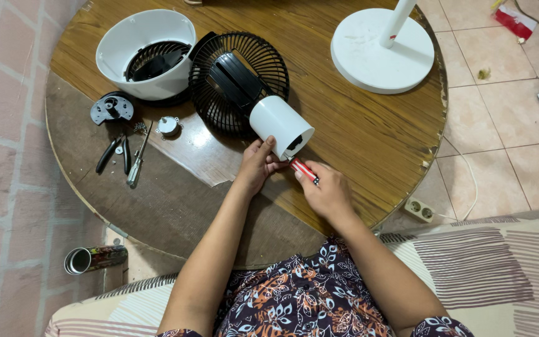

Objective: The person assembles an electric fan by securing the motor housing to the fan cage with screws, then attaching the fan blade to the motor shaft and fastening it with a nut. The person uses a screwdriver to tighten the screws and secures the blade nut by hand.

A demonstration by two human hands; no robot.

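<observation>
Head view: left hand (258,163) grips the white motor housing (280,126) on the round table (357,134); right hand (327,191) clasps a red screwdriver (304,170) at its opening. Behind the housing: black grille (216,93), white shell (145,53), fan base (378,53). Pliers (113,153) lie well left.

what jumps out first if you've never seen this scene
At the middle of the round wooden table lies a dismantled fan: a black wire grille with a white cylindrical motor housing, which the left hand steadies while the right hand holds a red-handled screwdriver at its open end. Behind it to the left sits a white bowl-shaped fan shell, and at the far right a white round stand base.
</observation>
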